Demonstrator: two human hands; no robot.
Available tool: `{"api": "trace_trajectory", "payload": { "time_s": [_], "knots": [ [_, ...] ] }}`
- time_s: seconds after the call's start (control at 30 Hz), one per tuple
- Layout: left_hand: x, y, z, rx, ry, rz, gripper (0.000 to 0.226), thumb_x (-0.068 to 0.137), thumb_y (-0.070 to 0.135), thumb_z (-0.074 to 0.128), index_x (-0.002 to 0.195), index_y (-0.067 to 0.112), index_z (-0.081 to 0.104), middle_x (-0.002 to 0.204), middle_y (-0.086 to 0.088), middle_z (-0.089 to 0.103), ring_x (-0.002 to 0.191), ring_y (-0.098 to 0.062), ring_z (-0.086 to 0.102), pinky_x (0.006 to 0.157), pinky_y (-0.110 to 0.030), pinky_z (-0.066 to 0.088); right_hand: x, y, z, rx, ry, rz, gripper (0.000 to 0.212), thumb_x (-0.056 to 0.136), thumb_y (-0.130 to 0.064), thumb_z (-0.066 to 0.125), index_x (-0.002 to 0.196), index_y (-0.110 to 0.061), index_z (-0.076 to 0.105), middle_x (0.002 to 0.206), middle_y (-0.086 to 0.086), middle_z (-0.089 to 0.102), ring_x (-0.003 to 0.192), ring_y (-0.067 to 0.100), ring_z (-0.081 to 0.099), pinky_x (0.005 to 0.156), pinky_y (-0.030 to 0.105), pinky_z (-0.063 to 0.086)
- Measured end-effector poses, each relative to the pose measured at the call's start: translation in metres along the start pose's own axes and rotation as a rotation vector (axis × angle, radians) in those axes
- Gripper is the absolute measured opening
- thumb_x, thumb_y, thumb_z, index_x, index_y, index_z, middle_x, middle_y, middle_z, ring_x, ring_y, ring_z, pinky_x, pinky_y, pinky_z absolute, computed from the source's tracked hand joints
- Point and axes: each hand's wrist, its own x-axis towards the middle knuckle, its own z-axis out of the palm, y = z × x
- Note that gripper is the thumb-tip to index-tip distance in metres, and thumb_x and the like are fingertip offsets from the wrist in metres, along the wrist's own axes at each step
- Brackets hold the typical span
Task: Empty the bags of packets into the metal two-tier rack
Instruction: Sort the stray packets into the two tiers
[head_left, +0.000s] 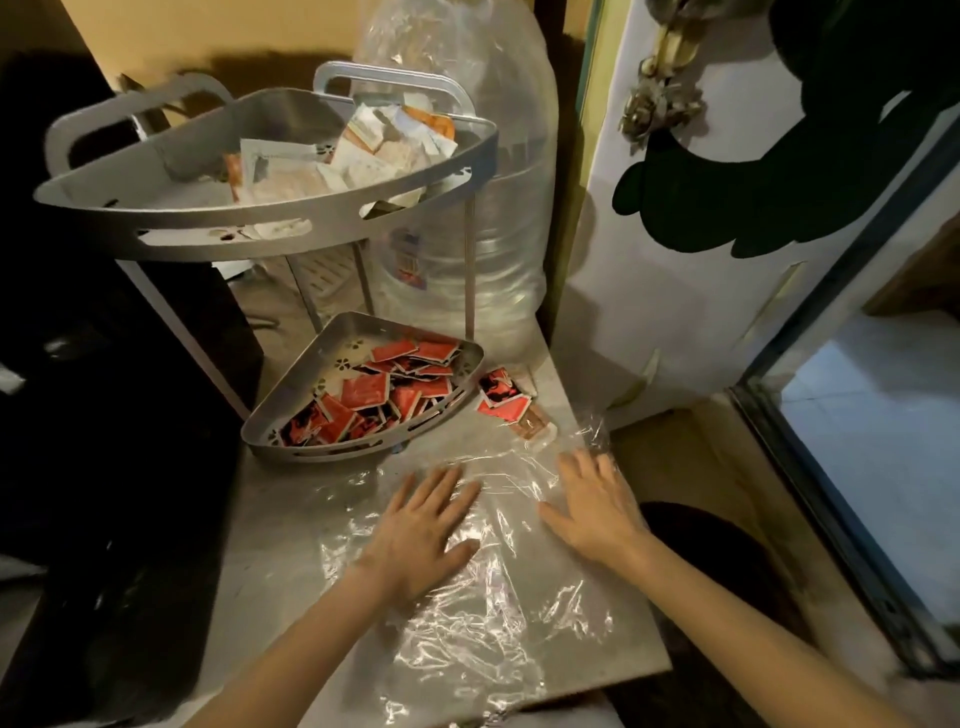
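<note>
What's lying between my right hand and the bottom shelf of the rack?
Head view: a few loose packets on the counter, plus clear bag plastic.

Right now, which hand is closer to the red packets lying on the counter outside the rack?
Right. The right hand lies flat on the plastic bag, just below and right of the loose packets. The left hand is flat farther left, nearer the rack's lower tray.

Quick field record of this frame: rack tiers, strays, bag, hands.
top tier: pale packets
bottom tier: red packets
strays: a few packets on the counter, right of bottom tier
bag: clear, flat on counter, looks empty
left hand: open, flat on bag
right hand: open, flat on bag
</note>
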Motion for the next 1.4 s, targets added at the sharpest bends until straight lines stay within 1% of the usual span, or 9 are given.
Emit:
{"api": "trace_trajectory", "payload": {
  "time_s": [0.1, 0.2, 0.4, 0.53, 0.63, 0.73, 0.9, 1.17, 1.4],
  "knots": [
    [0.008, -0.009, -0.016, -0.134, -0.127, 0.04, 0.078, 0.079, 0.074, 0.019, 0.145, 0.033, 0.016, 0.156, 0.0, 0.011, 0.144, -0.023, 0.011, 0.115, -0.043, -0.003, 0.007, 0.002, -0.011, 0.021, -0.038, 0.027, 0.05, 0.088, -0.045, 0.048, 0.127, -0.013, 0.044, 0.131, 0.005, 0.044, 0.119, 0.023, 0.041, 0.1, 0.036, 0.038],
    [0.025, -0.01, -0.039, -0.159, -0.194, 0.015, 0.064, 0.076, 0.065, 0.031, 0.132, 0.034, 0.041, 0.151, -0.002, 0.026, 0.138, -0.023, 0.026, 0.112, -0.045, 0.019, 0.023, 0.002, -0.029, 0.235, 0.039, 0.096, 0.026, 0.089, -0.031, 0.052, 0.105, -0.013, 0.063, 0.11, 0.006, 0.062, 0.096, 0.021, 0.058, 0.083, 0.033, 0.049],
    [0.077, -0.002, -0.072, -0.33, 0.031, 0.005, 0.032, 0.09, 0.035, 0.047, 0.121, 0.027, 0.054, 0.144, -0.005, 0.039, 0.119, -0.022, 0.052, 0.098, -0.04, 0.046, 0.078, -0.005, -0.052, 0.51, 0.281, -0.001, 0.02, 0.088, -0.009, 0.057, 0.105, -0.009, 0.068, 0.106, 0.009, 0.069, 0.098, 0.022, 0.062, 0.086, 0.027, 0.047],
    [0.111, 0.001, -0.063, -0.487, 0.184, 0.01, 0.042, 0.094, 0.017, 0.043, 0.135, 0.009, 0.041, 0.143, -0.016, 0.04, 0.128, -0.03, 0.044, 0.107, -0.032, 0.034, 0.107, -0.013, -0.047, 0.566, 0.283, 0.024, 0.035, 0.09, -0.008, 0.054, 0.124, -0.01, 0.057, 0.115, 0.01, 0.065, 0.111, 0.022, 0.053, 0.086, 0.017, 0.034],
    [0.121, 0.006, -0.043, -0.545, 0.148, -0.028, 0.048, 0.095, 0.011, 0.04, 0.141, 0.009, 0.03, 0.151, -0.015, 0.027, 0.139, -0.026, 0.028, 0.111, -0.02, 0.014, 0.12, -0.013, -0.03, 0.537, 0.183, 0.083, 0.042, 0.089, -0.012, 0.057, 0.13, -0.008, 0.051, 0.122, 0.015, 0.058, 0.12, 0.029, 0.046, 0.097, 0.026, 0.037],
    [0.126, 0.005, -0.024, -0.537, 0.087, -0.098, 0.052, 0.097, 0.017, 0.038, 0.145, 0.009, 0.02, 0.155, -0.013, 0.013, 0.144, -0.025, 0.012, 0.115, -0.025, 0.006, 0.125, -0.011, -0.019, 0.549, 0.162, 0.153, 0.036, 0.086, -0.019, 0.062, 0.118, -0.002, 0.06, 0.12, 0.019, 0.058, 0.115, 0.033, 0.051, 0.101, 0.04, 0.042],
    [0.129, 0.003, -0.018, -0.506, 0.047, -0.101, 0.051, 0.098, 0.022, 0.035, 0.145, 0.012, 0.019, 0.155, -0.012, 0.014, 0.144, -0.026, 0.008, 0.117, -0.031, 0.004, 0.127, -0.011, -0.017, 0.571, 0.153, 0.161, 0.024, 0.085, -0.018, 0.064, 0.101, -0.001, 0.069, 0.101, 0.018, 0.069, 0.095, 0.028, 0.063, 0.086, 0.031, 0.048],
    [0.127, 0.0, -0.025, -0.522, 0.032, -0.143, 0.047, 0.096, 0.023, 0.038, 0.142, 0.024, 0.029, 0.152, -0.002, 0.028, 0.141, -0.023, 0.023, 0.115, -0.034, 0.02, 0.131, -0.009, -0.019, 0.783, 0.181, 0.265, 0.026, 0.079, -0.014, 0.071, 0.101, 0.0, 0.07, 0.099, 0.014, 0.071, 0.081, 0.016, 0.062, 0.057, 0.007, 0.041],
    [0.131, 0.001, -0.05, -0.844, 0.133, -0.152, 0.036, 0.091, 0.01, 0.048, 0.127, 0.012, 0.052, 0.132, -0.01, 0.053, 0.118, -0.023, 0.054, 0.103, -0.029, 0.039, 0.128, -0.003, -0.036, 0.965, 0.202, 0.245, 0.025, 0.071, -0.006, 0.077, 0.094, 0.0, 0.071, 0.097, 0.017, 0.071, 0.084, 0.015, 0.061, 0.075, 0.021, 0.044]
  ]
}}
